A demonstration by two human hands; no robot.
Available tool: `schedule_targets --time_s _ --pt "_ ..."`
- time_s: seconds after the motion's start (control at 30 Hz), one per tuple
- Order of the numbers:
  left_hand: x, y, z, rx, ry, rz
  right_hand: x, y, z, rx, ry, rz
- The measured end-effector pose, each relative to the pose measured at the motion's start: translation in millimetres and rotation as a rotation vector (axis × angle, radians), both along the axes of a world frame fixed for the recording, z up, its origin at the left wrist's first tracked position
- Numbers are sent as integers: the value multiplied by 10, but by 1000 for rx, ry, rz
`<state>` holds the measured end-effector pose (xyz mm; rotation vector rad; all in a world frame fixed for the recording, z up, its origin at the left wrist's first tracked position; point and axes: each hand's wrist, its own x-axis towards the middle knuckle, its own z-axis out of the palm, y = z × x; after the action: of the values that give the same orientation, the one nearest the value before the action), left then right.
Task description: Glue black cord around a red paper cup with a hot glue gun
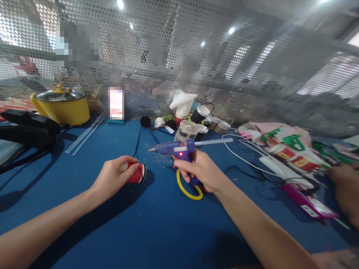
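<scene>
My left hand (117, 172) is closed around a small red paper cup (135, 173) lying sideways, its end with a white and black rim facing right. A black cord (138, 140) runs from near the cup to a ball of black yarn (145, 121) farther back. In my right hand (200, 168) is a blue hot glue gun (175, 147), its nozzle pointing left toward the space above the cup. A clear glue stick (214, 142) juts from its rear, and a small red light glows on its side. Below the gun, a yellow loop (190, 196) rests on the blue table.
A yellow pot (66, 110) and two clear glue sticks (85, 135) are at left, near a lit phone (116, 104). Cups and a clear container (186, 130) stand at the back. A white power strip (284, 172) and a purple device (308, 201) lie right, near another person's hand (343, 186).
</scene>
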<state>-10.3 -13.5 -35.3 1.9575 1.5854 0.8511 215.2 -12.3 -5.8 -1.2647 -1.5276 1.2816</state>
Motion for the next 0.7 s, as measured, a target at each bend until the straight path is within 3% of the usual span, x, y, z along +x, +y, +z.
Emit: schedule_targets --time_s 0.17,0.37,0.57,0.7 --pt "4 -5 18 -4 -6 20 296 513 209 74 91 -308" --pt "-10 -9 30 0 -13 35 499 1087 287 -90 -13 -338" --pt "-27 -5 16 18 -61 10 571 1157 253 -154 -260 -349" --pt "-17 -22 30 25 -73 11 605 978 393 11 -483 -465"
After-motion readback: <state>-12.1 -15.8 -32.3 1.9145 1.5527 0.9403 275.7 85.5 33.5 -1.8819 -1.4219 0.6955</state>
